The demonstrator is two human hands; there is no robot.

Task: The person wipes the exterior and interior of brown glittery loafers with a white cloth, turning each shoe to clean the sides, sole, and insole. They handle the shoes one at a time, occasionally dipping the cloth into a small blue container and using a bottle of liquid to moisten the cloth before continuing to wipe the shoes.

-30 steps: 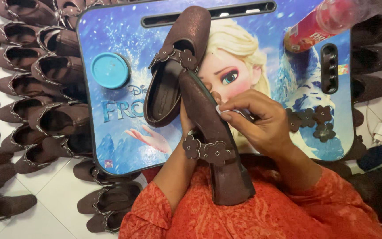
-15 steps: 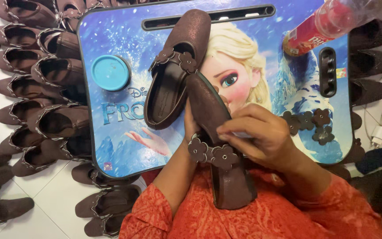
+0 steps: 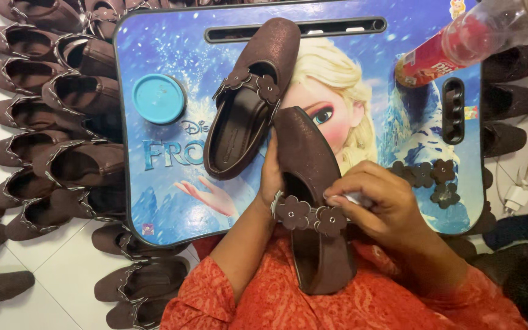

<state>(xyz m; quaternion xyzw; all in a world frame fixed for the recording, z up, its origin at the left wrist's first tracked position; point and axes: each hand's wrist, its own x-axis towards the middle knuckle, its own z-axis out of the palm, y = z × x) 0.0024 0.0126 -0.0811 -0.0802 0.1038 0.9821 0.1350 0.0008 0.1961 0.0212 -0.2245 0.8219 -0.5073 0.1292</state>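
Left hand (image 3: 270,174) wraps the left edge of a brown flat shoe (image 3: 313,201), fingers closed around it, mostly hidden behind the upper. Shoe is held toe-away over the near edge of the lap desk (image 3: 154,183), heel end over the person's orange sleeve/lap (image 3: 264,299). Right hand (image 3: 380,208) sits on the shoe's right side, fingers pinched together at the flower strap (image 3: 310,214), with a small pale object between the fingertips; can't tell what it is.

Second brown shoe (image 3: 249,101) lies on the lap desk, opening up, toe pointing away, its own flower strap across the vamp, just beside the held shoe's toe. Round blue lid (image 3: 159,99) sits left of it on the desk. Loose brown flower pieces (image 3: 429,177) lie on the desk's right part, near the right hand. Plastic bottle with red label (image 3: 459,43) lies tilted at the far right corner. Rows of matching brown shoes (image 3: 44,122) on the tiled floor left of the desk, more on the right (image 3: 514,98). White charger (image 3: 514,197) on the floor at right.
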